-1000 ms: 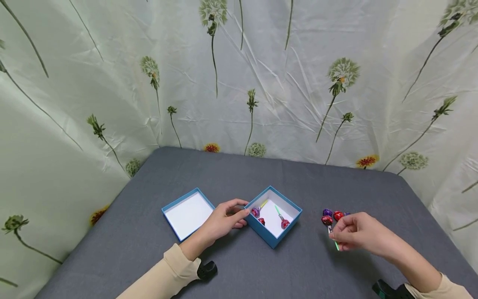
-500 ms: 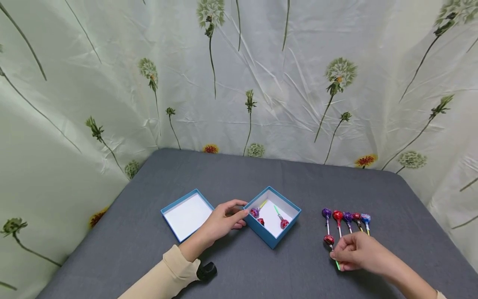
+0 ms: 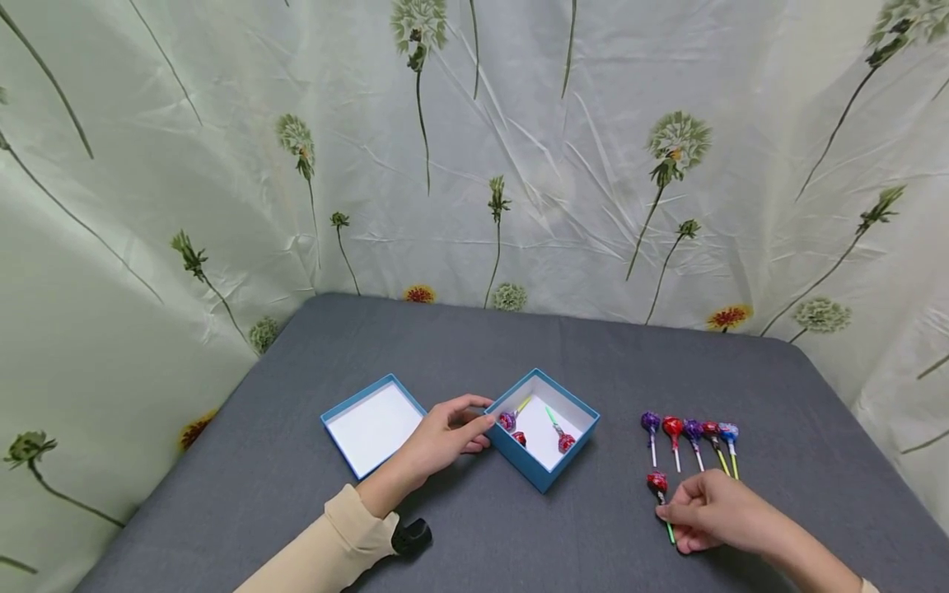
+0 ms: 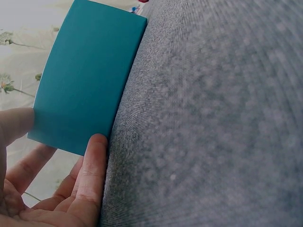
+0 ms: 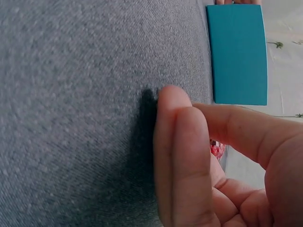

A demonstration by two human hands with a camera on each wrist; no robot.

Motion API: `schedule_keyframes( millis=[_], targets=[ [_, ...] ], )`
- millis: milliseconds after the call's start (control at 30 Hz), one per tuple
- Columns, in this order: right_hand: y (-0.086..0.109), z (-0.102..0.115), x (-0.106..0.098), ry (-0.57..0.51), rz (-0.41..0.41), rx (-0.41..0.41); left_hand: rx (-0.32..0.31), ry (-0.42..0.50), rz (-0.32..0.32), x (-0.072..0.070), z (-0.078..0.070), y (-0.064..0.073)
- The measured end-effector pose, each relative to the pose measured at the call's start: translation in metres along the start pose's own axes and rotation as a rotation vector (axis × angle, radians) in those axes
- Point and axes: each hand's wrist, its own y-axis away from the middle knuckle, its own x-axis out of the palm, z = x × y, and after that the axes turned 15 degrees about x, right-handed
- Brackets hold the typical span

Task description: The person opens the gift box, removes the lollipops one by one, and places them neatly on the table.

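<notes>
In the head view my right hand (image 3: 715, 512) pinches a red-wrapped lollipop (image 3: 656, 483) by its green stick, low over the table, head pointing away from me. In the right wrist view the fingers hide most of it; a bit of red wrapper (image 5: 218, 148) shows. My left hand (image 3: 445, 432) grips the left corner of an open blue box (image 3: 535, 466), thumb and fingers on its sides. Inside lie a purple lollipop (image 3: 507, 421), a red lollipop (image 3: 566, 443) with a green stick, and another red one (image 3: 520, 438) partly hidden by the wall.
Beyond the right hand lies a row of several lollipops, from a purple one (image 3: 650, 422) at the left to a blue one (image 3: 729, 434) at the right. A blue lid (image 3: 374, 428), white inside, lies left of the box. A flowered curtain (image 3: 593, 165) stands behind the grey table (image 3: 460, 338).
My right hand has moved toward me with the red lollipop, away from the row, and lowered it, so the row now shows. The left hand and box have stayed in place.
</notes>
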Motion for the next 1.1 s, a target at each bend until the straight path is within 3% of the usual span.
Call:
schedule_keyframes(
  millis=[700, 1100],
  targets=[
    [-0.0063, 0.0090, -0.0004, 0.027, -0.003, -0.020, -0.004, 0.007, -0.013, -0.0026, -0.0004, -0.0011],
    [-0.0030, 0.0018, -0.0030, 0.013, 0.061, -0.038, 0.010, 0.022, -0.015, 0.0011, 0.0037, -0.0027]
  ],
)
